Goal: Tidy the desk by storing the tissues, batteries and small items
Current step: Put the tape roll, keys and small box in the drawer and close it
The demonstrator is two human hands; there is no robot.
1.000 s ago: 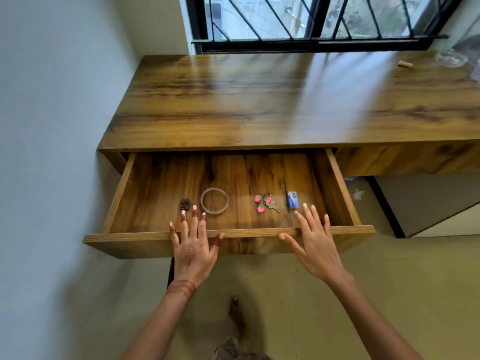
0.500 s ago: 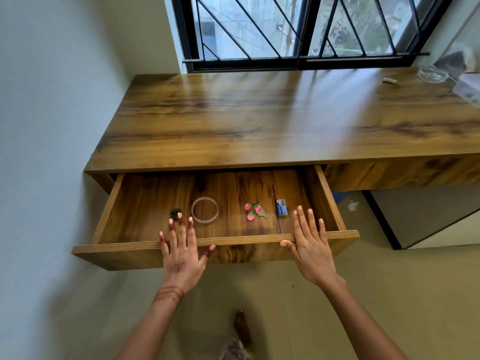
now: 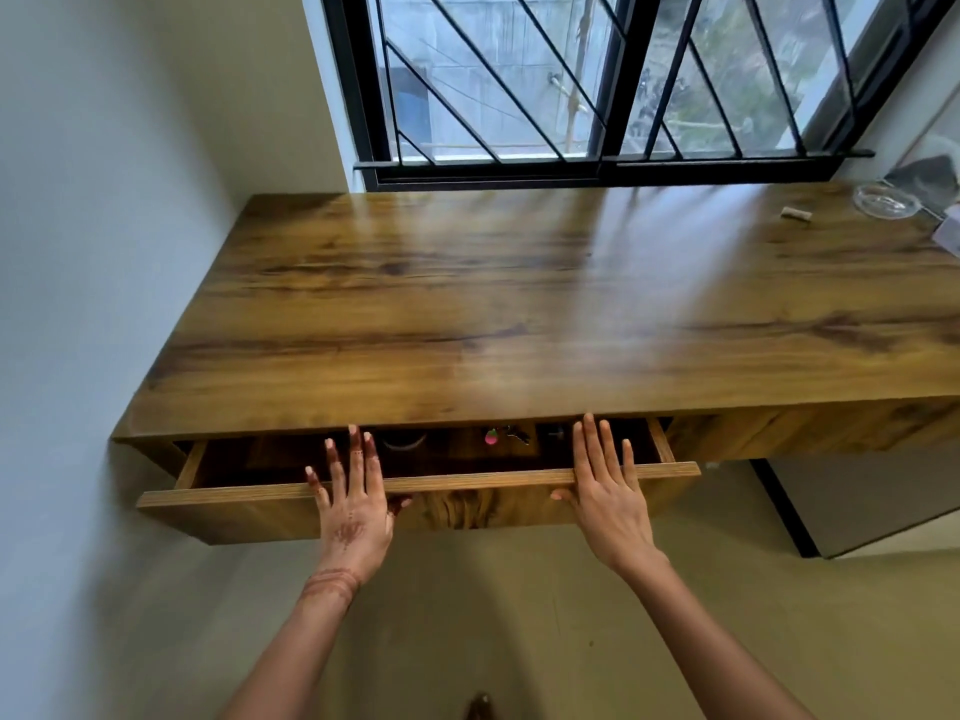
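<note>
The wooden desk's drawer (image 3: pixel 467 481) stands only a narrow gap out from under the desktop (image 3: pixel 519 314). My left hand (image 3: pixel 353 506) and my right hand (image 3: pixel 608 496) press flat against its front panel, fingers straight and reaching over the top edge. In the dark gap I make out part of a clear ring (image 3: pixel 402 442), a pink-tagged bunch of keys (image 3: pixel 501 435) and a small dark item (image 3: pixel 556 433). Everything else in the drawer is hidden under the desktop.
At the far right of the desktop sit a glass ashtray (image 3: pixel 885 201), a small cork-like piece (image 3: pixel 796 214) and the corner of a pale box (image 3: pixel 948 232). A white wall runs along the left. A grey cabinet (image 3: pixel 857 506) stands under the desk at right.
Both hands have pushed the drawer most of the way in. The contents, plainly seen before, are now mostly under the desktop. The view has tilted up toward the window.
</note>
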